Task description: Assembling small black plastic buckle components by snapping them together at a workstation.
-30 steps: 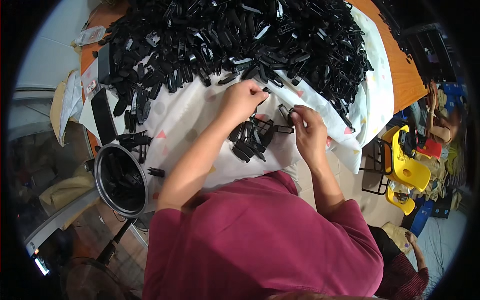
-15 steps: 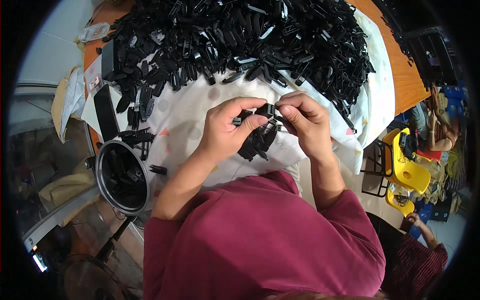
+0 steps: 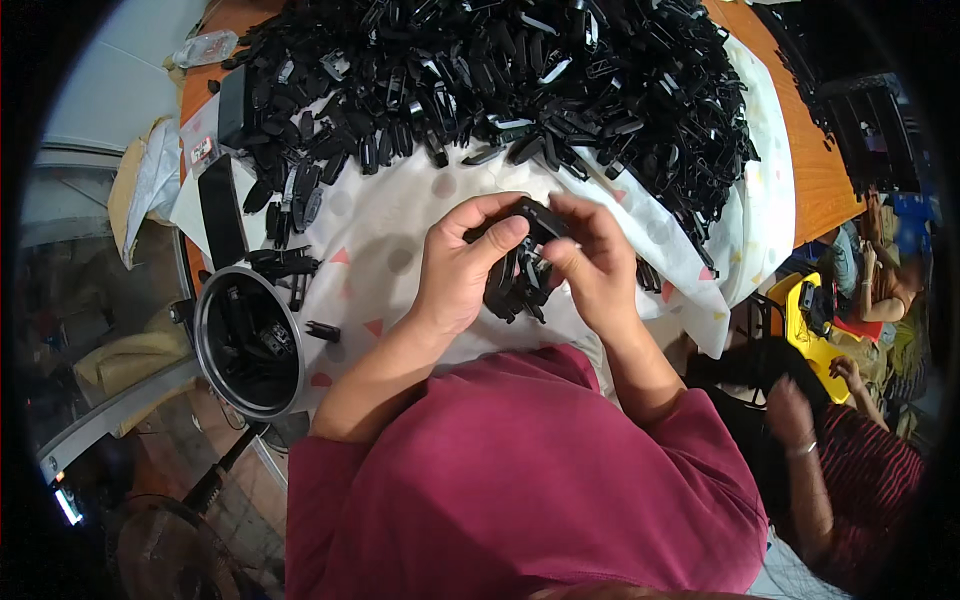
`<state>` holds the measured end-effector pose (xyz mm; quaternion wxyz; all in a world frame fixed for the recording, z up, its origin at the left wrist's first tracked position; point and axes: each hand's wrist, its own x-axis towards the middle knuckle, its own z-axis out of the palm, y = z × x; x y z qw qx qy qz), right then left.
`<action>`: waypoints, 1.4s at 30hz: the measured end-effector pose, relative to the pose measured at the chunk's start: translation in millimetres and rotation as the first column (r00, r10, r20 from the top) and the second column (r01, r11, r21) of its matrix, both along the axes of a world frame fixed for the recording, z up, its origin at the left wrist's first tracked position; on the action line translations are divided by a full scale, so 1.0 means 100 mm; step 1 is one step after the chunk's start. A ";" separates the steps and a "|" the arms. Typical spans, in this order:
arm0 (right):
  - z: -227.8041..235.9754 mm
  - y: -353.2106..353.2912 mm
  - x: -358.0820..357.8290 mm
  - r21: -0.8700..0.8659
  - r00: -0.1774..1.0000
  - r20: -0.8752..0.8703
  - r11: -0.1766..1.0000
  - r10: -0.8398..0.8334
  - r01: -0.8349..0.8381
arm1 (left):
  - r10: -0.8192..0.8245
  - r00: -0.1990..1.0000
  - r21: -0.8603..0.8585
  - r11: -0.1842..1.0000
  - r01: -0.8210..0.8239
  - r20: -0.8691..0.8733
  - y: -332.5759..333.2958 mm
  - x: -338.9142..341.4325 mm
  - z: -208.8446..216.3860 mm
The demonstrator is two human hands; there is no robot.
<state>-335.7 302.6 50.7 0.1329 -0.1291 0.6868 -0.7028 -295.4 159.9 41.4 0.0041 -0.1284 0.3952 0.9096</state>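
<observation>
Above the white patterned cloth [image 3: 400, 225], my left hand [image 3: 462, 262] and my right hand [image 3: 598, 268] pinch one small black plastic part [image 3: 541, 217] between them. Thumbs and fingertips cover much of it, so its exact kind is unclear. Just below my fingers, several similar black parts [image 3: 516, 298] lie bunched on the cloth. A large heap of loose black plastic parts [image 3: 450, 95], some of them glossy, spreads across the far side of the table.
Left of my forearm stands a round container [image 3: 203, 355] with black parts inside. A flat black slab [image 3: 221, 210] and a clear plastic bottle [image 3: 205, 48] sit at the table's left. On the right are a yellow chair [image 3: 824, 357] and a person's hand [image 3: 790, 412].
The black part is now held between both hands, which have come closer together; its long side shows. At lower right, a person has come nearer and covers part of the yellow chairs.
</observation>
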 end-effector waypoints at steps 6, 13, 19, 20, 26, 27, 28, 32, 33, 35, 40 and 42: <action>0.00 0.06 0.08 -0.036 0.968 0.092 0.972 0.235 -0.233 | -0.028 0.999 -0.123 0.992 0.025 -0.019 -0.10 0.21 0.02; -0.21 0.46 -0.40 0.702 0.999 -0.044 0.711 0.007 0.026 | 0.576 0.793 -0.948 -0.319 -0.006 -0.199 -1.31 1.16 0.31; -0.42 0.42 -0.36 0.936 0.927 -0.281 0.287 0.250 0.206 | 0.633 0.753 -0.760 -0.576 0.302 -0.181 -1.59 1.23 0.19; -0.43 0.42 -0.36 0.935 0.927 -0.280 0.289 0.250 0.204 | 0.505 0.805 -0.589 -0.767 0.254 -0.311 -1.48 1.06 0.22; -0.32 0.37 -0.31 0.859 0.929 -0.328 0.464 0.174 0.216 | -0.009 0.984 -0.981 -0.065 -0.180 -0.180 -0.38 -0.29 -0.28; -0.32 0.36 -0.31 0.763 0.963 -0.260 0.628 0.079 0.154 | -0.012 0.987 -0.985 -0.067 -0.158 -0.157 -0.20 -0.52 -0.40; -0.32 0.37 -0.30 0.630 0.986 -0.169 0.769 -0.006 0.113 | -0.020 0.991 -0.989 -0.067 -0.134 -0.133 -0.06 -0.70 -0.48; -0.23 0.38 -0.26 0.199 0.981 0.186 0.980 -0.055 0.017 | -0.018 1.000 -0.946 -0.324 -0.028 -0.023 0.10 -1.00 -0.55; -0.22 0.39 -0.26 0.174 0.985 0.169 0.985 -0.034 0.004 | -0.052 0.996 -0.962 -0.262 -0.080 -0.069 0.06 -0.97 -0.55; -0.20 0.38 -0.26 0.096 0.994 0.096 0.994 -0.052 0.043 | -0.115 0.992 -0.994 -0.088 -0.061 -0.051 0.01 -0.87 -0.46; -0.03 0.23 -0.26 0.176 0.951 -0.306 0.984 0.042 0.013 | -0.103 0.979 -0.628 0.778 -0.032 -0.177 -0.02 -0.39 -0.17; 0.05 0.16 -0.23 0.203 0.930 -0.365 0.978 0.038 0.040 | -0.076 0.974 -0.580 0.812 -0.065 -0.215 -0.04 -0.30 -0.05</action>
